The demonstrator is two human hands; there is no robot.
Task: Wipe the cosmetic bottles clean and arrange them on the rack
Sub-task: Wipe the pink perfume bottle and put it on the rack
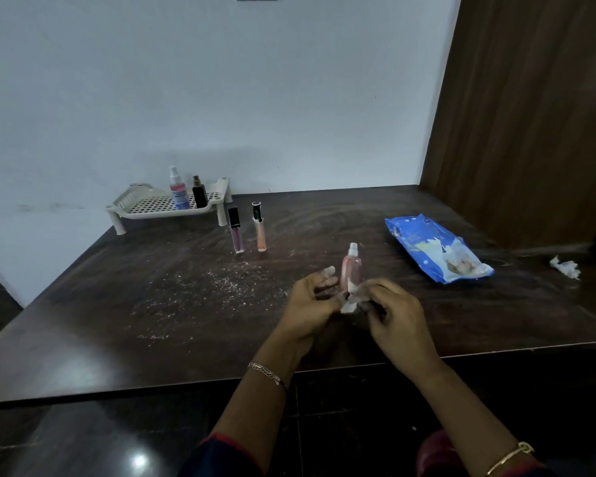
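Observation:
A small pink spray bottle [351,266] with a clear cap stands upright between my hands over the dark table. My left hand [312,304] grips its lower part from the left. My right hand [394,311] presses a white wipe [350,304] against the bottle's base. At the back left stands a cream perforated rack [145,204] holding a pink-and-blue spray bottle [179,191] and a black bottle [199,192]. Two lip gloss tubes stand on the table beside the rack: a purple one [236,232] and a peach one [259,228].
A blue pack of wipes [434,249] lies at the right, with a crumpled used wipe [565,266] further right. White powder specks [207,287] are scattered over the table's middle left. A wooden panel [530,115] rises at the right and a white wall stands behind.

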